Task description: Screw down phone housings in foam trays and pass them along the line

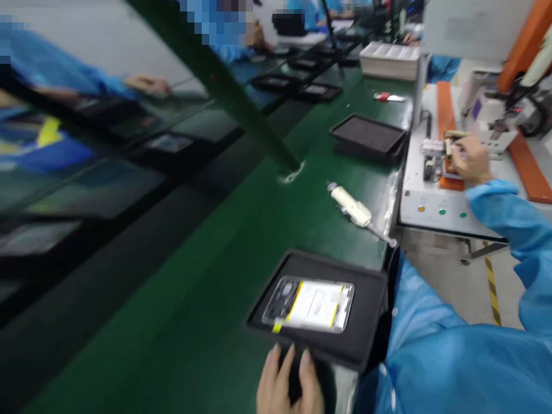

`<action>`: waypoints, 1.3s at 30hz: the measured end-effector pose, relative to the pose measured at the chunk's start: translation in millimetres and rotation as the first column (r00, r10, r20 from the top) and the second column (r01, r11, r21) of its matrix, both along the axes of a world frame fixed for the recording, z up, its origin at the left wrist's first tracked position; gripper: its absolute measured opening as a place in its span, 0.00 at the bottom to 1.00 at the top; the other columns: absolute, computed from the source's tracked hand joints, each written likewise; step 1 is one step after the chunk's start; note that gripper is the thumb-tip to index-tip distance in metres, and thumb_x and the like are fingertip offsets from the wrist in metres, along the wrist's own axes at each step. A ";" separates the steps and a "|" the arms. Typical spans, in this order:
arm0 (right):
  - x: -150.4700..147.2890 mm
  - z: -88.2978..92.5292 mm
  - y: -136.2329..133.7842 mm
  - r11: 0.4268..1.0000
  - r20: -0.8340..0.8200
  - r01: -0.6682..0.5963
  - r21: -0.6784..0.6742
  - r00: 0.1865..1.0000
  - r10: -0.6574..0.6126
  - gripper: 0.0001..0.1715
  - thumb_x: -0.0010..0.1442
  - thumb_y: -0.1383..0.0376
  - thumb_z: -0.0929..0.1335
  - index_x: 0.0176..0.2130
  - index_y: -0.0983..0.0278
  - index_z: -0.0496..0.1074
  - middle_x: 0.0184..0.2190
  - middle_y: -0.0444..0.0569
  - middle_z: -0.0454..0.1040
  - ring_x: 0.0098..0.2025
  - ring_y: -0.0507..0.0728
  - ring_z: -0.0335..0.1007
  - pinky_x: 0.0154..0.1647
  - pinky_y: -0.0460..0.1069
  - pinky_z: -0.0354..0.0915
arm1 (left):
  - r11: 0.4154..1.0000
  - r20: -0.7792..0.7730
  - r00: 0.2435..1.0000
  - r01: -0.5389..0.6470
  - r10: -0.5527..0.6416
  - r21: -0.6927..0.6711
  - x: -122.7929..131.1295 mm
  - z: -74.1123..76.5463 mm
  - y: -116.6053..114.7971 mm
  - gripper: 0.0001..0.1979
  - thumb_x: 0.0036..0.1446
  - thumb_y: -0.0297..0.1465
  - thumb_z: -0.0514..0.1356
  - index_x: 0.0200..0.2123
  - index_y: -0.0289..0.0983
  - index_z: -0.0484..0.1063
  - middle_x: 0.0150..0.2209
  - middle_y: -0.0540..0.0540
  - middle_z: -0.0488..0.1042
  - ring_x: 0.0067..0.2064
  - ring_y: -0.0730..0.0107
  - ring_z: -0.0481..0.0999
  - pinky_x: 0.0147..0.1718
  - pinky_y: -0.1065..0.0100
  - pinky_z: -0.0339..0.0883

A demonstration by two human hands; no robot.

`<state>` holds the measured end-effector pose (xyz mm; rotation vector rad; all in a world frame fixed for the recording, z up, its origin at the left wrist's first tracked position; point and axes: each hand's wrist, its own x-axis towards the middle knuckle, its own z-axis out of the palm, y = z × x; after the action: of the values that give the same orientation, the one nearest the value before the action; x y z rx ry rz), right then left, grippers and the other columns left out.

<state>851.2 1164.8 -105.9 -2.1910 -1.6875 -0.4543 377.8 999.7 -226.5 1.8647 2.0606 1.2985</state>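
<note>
My left hand (288, 384) rests at the near edge of a black foam tray (366, 299) on the green conveyor, fingers spread and touching its rim. An opened phone with a white battery and yellow strips (310, 305) lies in that tray. My right hand (471, 161), in a blue sleeve, reaches to a small fixture (448, 150) on the white machine base at the right; its fingers are curled on a small part there that I cannot make out.
A white tool with a metal tip (354, 210) lies on the green belt (215, 276). An empty black tray (370, 135) sits farther along. A stack of white trays (390, 58) stands at the back. Other people in blue work across the line (142, 85).
</note>
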 end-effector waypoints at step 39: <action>-157.8 -120.7 -99.4 0.820 -0.503 -0.537 0.197 0.663 0.555 0.20 0.62 0.54 0.68 0.28 0.66 0.75 0.18 0.45 0.72 0.18 0.50 0.66 0.22 0.45 0.61 | 0.998 -0.003 0.998 0.056 -0.056 0.000 10.7 -6.1 -2.6 0.14 0.59 0.31 0.59 0.47 0.32 0.74 0.51 0.34 0.75 0.54 0.55 0.74 0.53 0.53 0.71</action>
<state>693.4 1065.5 -226.6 -1.4478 -1.8428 0.2862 388.5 997.1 -232.5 1.9102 1.9949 1.2836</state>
